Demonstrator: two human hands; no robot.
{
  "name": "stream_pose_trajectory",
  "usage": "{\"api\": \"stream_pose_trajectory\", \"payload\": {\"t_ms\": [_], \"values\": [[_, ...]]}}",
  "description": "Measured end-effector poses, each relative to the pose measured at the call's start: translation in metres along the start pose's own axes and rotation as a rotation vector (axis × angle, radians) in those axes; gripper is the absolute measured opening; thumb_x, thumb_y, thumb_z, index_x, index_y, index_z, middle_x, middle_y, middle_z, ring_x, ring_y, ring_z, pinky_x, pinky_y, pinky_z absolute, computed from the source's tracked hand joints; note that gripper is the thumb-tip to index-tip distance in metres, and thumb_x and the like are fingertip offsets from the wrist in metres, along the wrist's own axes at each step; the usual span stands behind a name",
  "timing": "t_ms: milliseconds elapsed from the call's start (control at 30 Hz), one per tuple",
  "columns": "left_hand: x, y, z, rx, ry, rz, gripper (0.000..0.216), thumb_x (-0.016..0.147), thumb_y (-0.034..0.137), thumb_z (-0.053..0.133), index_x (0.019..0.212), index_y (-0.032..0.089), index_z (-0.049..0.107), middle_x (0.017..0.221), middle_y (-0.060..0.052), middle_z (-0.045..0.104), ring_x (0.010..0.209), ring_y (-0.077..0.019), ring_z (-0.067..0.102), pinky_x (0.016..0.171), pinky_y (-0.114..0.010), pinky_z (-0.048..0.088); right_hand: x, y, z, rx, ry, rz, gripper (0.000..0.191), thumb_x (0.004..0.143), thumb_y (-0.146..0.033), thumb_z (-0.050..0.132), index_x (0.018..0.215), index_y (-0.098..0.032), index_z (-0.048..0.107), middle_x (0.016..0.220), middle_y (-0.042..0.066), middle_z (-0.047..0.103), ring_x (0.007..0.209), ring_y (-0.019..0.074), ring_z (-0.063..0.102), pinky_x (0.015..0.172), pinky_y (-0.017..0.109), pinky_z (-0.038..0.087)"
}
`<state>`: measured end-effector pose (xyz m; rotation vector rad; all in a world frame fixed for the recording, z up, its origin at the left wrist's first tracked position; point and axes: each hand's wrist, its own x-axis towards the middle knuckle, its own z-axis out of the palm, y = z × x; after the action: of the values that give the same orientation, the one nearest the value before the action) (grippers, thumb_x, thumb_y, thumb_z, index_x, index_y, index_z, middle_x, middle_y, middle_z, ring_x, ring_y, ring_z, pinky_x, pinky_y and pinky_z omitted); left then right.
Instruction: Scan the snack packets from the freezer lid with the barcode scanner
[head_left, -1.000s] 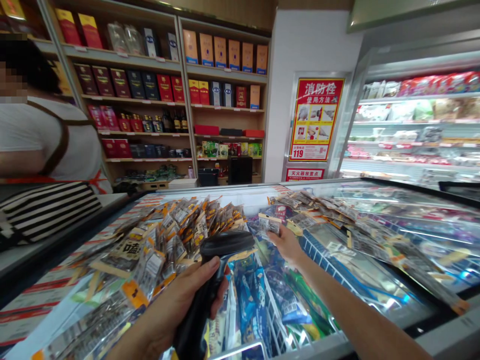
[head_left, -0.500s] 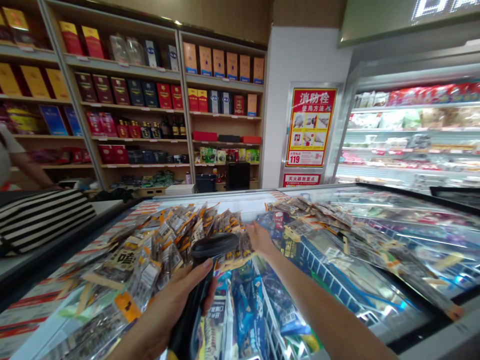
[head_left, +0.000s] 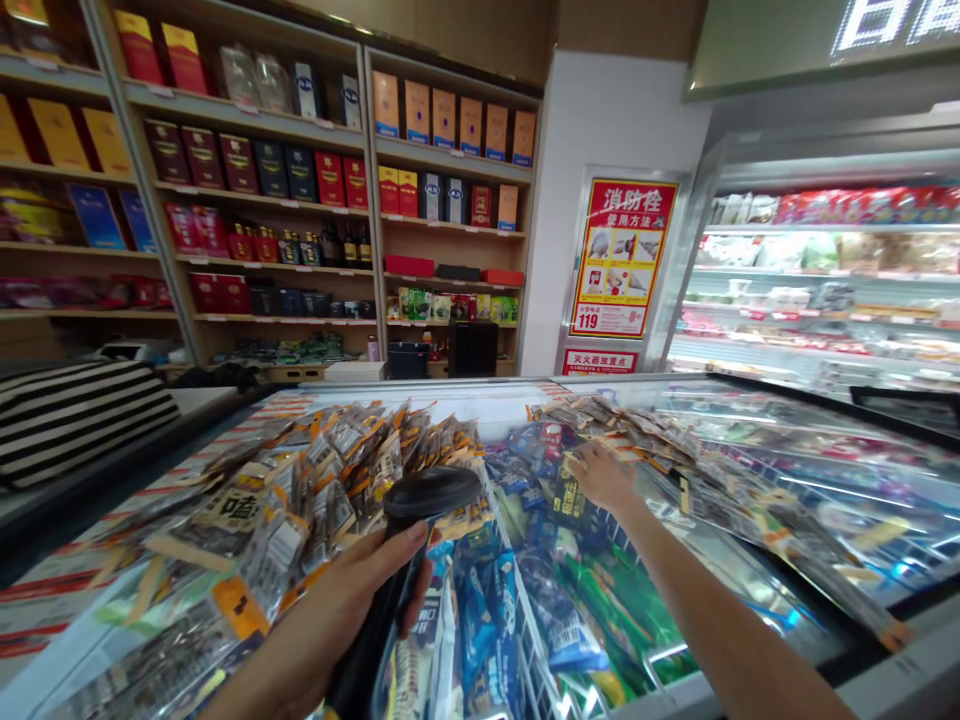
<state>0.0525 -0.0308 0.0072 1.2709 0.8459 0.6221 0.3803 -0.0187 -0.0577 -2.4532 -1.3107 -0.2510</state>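
My left hand [head_left: 330,630] is closed around the handle of a black barcode scanner [head_left: 409,540], held upright over the chest freezer [head_left: 885,665]. My right hand [head_left: 604,475] reaches forward to the pile of clear snack packets [head_left: 675,445] lying on the right glass lid; its fingers touch a packet at the pile's near edge, and I cannot see whether they grip it. A larger heap of orange-trimmed snack packets [head_left: 315,480] covers the left lid. Between the lids the freezer is open, showing blue and green frozen-food bags [head_left: 547,610].
Wooden shelves [head_left: 300,200] of boxed goods line the back wall. A red fire-hydrant notice [head_left: 621,260] hangs on the white pillar. A refrigerated display case [head_left: 825,270] stands at right. A black-and-white striped bag [head_left: 75,415] rests on the counter at left.
My right hand swung from the left heap's edge over to the right pile. The person at far left has gone out of view. The scanner stays in my left hand.
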Motion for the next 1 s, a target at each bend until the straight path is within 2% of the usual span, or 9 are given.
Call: {"api": "stream_pose_trajectory", "payload": {"t_ms": [67, 133, 200, 333, 467, 567, 633, 833, 1000], "values": [[0.0, 0.0, 0.001, 0.016, -0.011, 0.008, 0.033, 0.068, 0.048, 0.049, 0.059, 0.016, 0.051, 0.046, 0.002, 0.051, 0.041, -0.0092, 0.042, 0.044, -0.021, 0.034, -0.005, 0.007, 0.001, -0.007, -0.024, -0.069, 0.037, 0.076, -0.036, 0.035, 0.105, -0.019, 0.05, 0.118, 0.013, 0.044, 0.109, 0.0286, 0.037, 0.081, 0.047, 0.032], [0.001, -0.001, 0.001, 0.024, -0.006, 0.004, 0.033, 0.068, 0.048, 0.048, 0.06, 0.016, 0.051, 0.049, 0.002, 0.052, 0.042, -0.0093, 0.043, 0.044, -0.021, 0.035, -0.01, 0.0, -0.004, 0.009, -0.043, -0.115, 0.037, 0.076, -0.037, 0.035, 0.105, -0.018, 0.05, 0.106, 0.014, 0.053, 0.098, 0.0254, 0.047, 0.077, 0.039, 0.036], [0.002, -0.003, 0.001, 0.025, -0.014, 0.002, 0.033, 0.068, 0.048, 0.048, 0.061, 0.016, 0.051, 0.051, 0.001, 0.053, 0.042, -0.0092, 0.043, 0.045, -0.022, 0.035, -0.012, -0.012, -0.012, 0.016, -0.06, -0.119, 0.04, 0.076, -0.038, 0.034, 0.108, -0.017, 0.048, 0.093, 0.014, 0.058, 0.085, 0.0239, 0.054, 0.071, 0.035, 0.038], [0.003, -0.004, 0.001, 0.018, -0.028, -0.01, 0.033, 0.067, 0.048, 0.049, 0.062, 0.016, 0.051, 0.053, 0.001, 0.054, 0.042, -0.0092, 0.043, 0.045, -0.022, 0.036, -0.011, -0.02, -0.022, -0.009, -0.047, -0.169, 0.044, 0.068, -0.035, 0.046, 0.109, -0.019, 0.048, 0.099, 0.013, 0.057, 0.088, 0.024, 0.053, 0.069, 0.032, 0.038], [0.001, -0.002, 0.004, 0.02, -0.012, 0.007, 0.031, 0.066, 0.047, 0.052, 0.059, 0.016, 0.049, 0.049, 0.002, 0.053, 0.041, -0.0093, 0.043, 0.044, -0.022, 0.034, -0.011, -0.009, -0.02, 0.037, -0.133, -0.245, 0.04, 0.058, -0.04, 0.057, 0.092, -0.02, 0.058, 0.09, 0.009, 0.06, 0.086, 0.024, 0.053, 0.067, 0.03, 0.037], [-0.002, 0.002, 0.007, -0.003, -0.019, -0.004, 0.031, 0.066, 0.047, 0.052, 0.061, 0.016, 0.05, 0.045, 0.003, 0.05, 0.039, -0.0092, 0.042, 0.043, -0.022, 0.033, -0.013, -0.006, -0.02, 0.13, -0.216, -0.204, 0.036, 0.047, -0.045, 0.064, 0.072, -0.02, 0.061, 0.074, 0.006, 0.062, 0.072, 0.0232, 0.056, 0.059, 0.028, 0.037], [-0.004, 0.004, 0.007, -0.008, -0.036, -0.019, 0.032, 0.066, 0.047, 0.051, 0.062, 0.016, 0.05, 0.044, 0.003, 0.051, 0.039, -0.0092, 0.042, 0.043, -0.022, 0.032, -0.014, -0.01, -0.021, 0.275, -0.24, -0.192, 0.031, 0.047, -0.043, 0.064, 0.068, -0.02, 0.058, 0.067, 0.004, 0.062, 0.063, 0.0201, 0.056, 0.054, 0.026, 0.037], [-0.004, 0.003, 0.007, -0.017, -0.064, 0.002, 0.029, 0.068, 0.045, 0.051, 0.065, 0.016, 0.05, 0.046, 0.003, 0.051, 0.04, -0.0085, 0.042, 0.044, -0.021, 0.031, -0.018, -0.039, -0.012, 0.809, 0.071, -0.122, 0.033, 0.062, -0.031, 0.053, 0.092, -0.018, 0.048, 0.083, 0.004, 0.061, 0.073, 0.0165, 0.056, 0.065, 0.027, 0.04], [-0.004, -0.001, 0.004, -0.017, -0.094, 0.03, 0.028, 0.072, 0.043, 0.048, 0.066, 0.016, 0.048, 0.05, 0.003, 0.052, 0.041, -0.0078, 0.042, 0.045, -0.02, 0.032, -0.022, -0.052, 0.0, 0.908, 0.115, -0.169, 0.032, 0.062, -0.029, 0.052, 0.091, -0.016, 0.048, 0.078, 0.002, 0.059, 0.071, 0.0159, 0.054, 0.067, 0.029, 0.041]]}}
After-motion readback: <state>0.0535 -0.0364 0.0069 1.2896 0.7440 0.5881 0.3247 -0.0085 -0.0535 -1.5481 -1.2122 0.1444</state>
